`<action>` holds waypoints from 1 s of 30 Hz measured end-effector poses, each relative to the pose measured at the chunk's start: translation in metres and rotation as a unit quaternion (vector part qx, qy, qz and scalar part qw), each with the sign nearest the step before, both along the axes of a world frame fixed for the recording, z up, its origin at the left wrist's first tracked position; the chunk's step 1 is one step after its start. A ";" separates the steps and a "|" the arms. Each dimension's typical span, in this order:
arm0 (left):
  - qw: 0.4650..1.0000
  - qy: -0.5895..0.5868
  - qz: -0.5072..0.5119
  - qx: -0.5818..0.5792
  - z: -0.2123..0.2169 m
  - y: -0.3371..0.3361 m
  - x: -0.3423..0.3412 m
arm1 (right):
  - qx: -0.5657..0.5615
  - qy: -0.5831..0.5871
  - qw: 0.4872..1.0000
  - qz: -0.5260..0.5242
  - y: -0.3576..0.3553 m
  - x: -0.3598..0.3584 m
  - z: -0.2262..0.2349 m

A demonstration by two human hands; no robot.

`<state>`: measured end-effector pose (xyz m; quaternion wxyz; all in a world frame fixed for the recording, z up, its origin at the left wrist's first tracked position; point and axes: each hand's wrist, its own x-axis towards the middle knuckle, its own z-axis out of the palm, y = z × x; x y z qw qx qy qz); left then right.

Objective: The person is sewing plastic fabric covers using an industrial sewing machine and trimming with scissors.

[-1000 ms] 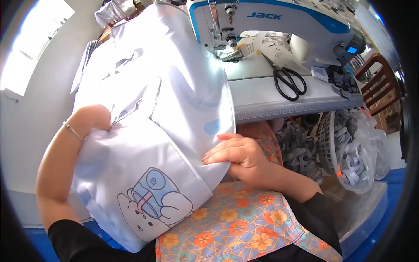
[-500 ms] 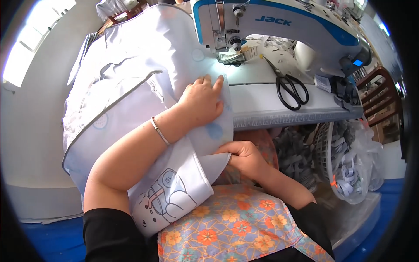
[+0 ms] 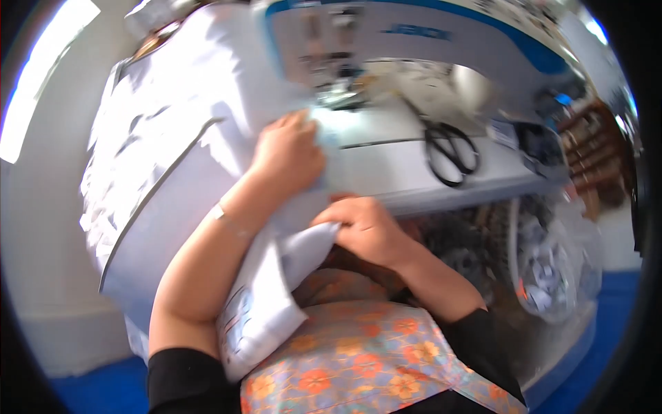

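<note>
A large pale fabric piece [image 3: 165,200] with printed cartoon figures lies over the left of the sewing machine bed and drapes toward my lap. My left hand [image 3: 286,152] rests palm down on it, just in front of the lit presser foot [image 3: 338,96]; its fingers are blurred but seem to lie on the cloth. Lower and to the right, my right hand [image 3: 365,228] pinches the cloth's edge between thumb and fingers, off the table's front edge. A folded-over printed flap [image 3: 265,331] hangs beneath my left forearm.
Black-handled scissors [image 3: 452,153] lie on the machine table [image 3: 386,162], right of the foot. The white and blue sewing machine [image 3: 427,48] spans the back. Below right stands a basket with a clear plastic bag [image 3: 552,269] of scraps. A wooden chair [image 3: 596,148] stands beyond.
The view has shifted and blurred. My right hand, holding the cloth's edge, has come up closer to the table edge and to my left hand. The printed flap has folded more.
</note>
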<state>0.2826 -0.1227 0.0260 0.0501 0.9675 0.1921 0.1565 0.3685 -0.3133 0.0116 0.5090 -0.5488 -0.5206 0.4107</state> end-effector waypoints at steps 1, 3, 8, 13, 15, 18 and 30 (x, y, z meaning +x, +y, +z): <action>1.000 -0.008 0.002 -0.022 0.004 -0.002 0.005 | 0.101 -0.089 0.991 0.019 -0.001 0.004 -0.005; 0.998 -0.044 -0.014 -0.031 0.004 -0.003 -0.002 | 0.183 -0.172 0.968 0.023 -0.015 0.023 -0.003; 0.998 -0.066 0.012 -0.004 -0.001 -0.002 -0.013 | 0.036 -0.145 0.870 -0.469 -0.106 0.150 0.006; 0.999 -0.045 0.019 -0.006 -0.005 -0.001 -0.001 | -0.108 -0.585 0.598 -0.537 -0.191 0.265 0.003; 0.999 -0.034 0.037 -0.011 -0.004 -0.003 -0.002 | -0.095 -0.591 0.602 -0.529 -0.189 0.276 -0.001; 0.999 -0.020 0.045 0.000 0.000 -0.008 -0.003 | -0.071 -0.588 0.608 -0.529 -0.182 0.279 -0.003; 0.703 -0.121 -0.064 -0.698 0.026 -0.110 0.014 | 0.260 -0.437 0.819 -0.267 -0.068 0.094 0.027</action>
